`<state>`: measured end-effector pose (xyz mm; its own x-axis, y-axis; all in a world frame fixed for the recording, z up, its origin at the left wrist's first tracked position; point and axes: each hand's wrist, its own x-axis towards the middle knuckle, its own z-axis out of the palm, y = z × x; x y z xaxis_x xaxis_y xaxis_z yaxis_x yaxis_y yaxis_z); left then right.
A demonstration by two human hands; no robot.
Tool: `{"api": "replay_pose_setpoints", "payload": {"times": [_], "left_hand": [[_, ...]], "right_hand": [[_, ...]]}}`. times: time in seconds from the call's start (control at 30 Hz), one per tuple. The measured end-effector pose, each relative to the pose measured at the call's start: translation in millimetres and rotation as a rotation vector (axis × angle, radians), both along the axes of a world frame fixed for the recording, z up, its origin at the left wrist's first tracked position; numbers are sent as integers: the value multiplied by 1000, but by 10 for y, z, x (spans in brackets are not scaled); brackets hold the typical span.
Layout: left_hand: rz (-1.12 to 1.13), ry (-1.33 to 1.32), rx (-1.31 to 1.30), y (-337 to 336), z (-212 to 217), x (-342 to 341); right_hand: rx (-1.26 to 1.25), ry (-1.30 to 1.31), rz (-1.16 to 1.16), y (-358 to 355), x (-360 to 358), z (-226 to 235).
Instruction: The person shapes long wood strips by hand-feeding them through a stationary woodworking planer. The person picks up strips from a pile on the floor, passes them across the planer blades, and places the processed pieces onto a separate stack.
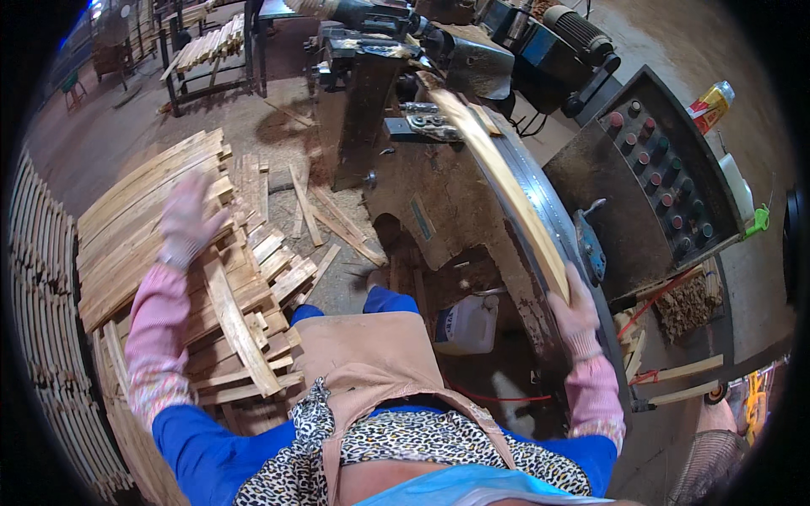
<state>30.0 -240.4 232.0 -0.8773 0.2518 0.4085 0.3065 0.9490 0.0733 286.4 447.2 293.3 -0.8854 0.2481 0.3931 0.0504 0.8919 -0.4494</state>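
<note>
On the right, my right hand [579, 305] is closed round the near end of a long pale wooden slat [506, 181]. The slat lies along the curved metal bed [553, 221] of a machine, its far end close to a clamp-like fitting [429, 122]. My left hand [191, 216], blurred by motion, is over a stack of wooden slats [139, 207] with its thumb apart and nothing seen in it. Below that wrist, a loose slat [240, 333] rests at an angle across shorter pieces.
A control panel [662, 169] with several buttons stands to the right. Tall stacked slats [51, 320] line the left. Offcuts [325, 219] litter the floor ahead, and a white jug [467, 325] sits under the machine. A motor [578, 34] is at the back.
</note>
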Motion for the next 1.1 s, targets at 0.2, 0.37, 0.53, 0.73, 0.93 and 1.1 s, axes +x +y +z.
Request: {"api": "replay_pose_setpoints", "payload": {"times": [0.2, 0.37, 0.53, 0.73, 0.93, 1.1], "left_hand": [[312, -169, -62, -1032, -618, 644], [350, -347, -106, -722, -130, 764], [339, -360, -128, -844, -240, 691], [362, -329, -112, -912, -284, 731], [365, -344, -113, -928, -407, 697], [374, -320, -197, -885, -413, 631]], "right_hand": [[299, -59, -345, 423, 175, -252], [333, 206, -302, 348, -1272, -193], [439, 16, -400, 152, -2738, -78], [233, 184, -128, 102, -2200, -150], [338, -118, -289, 336, 66, -93], [348, -119, -311, 516, 292, -136]]}}
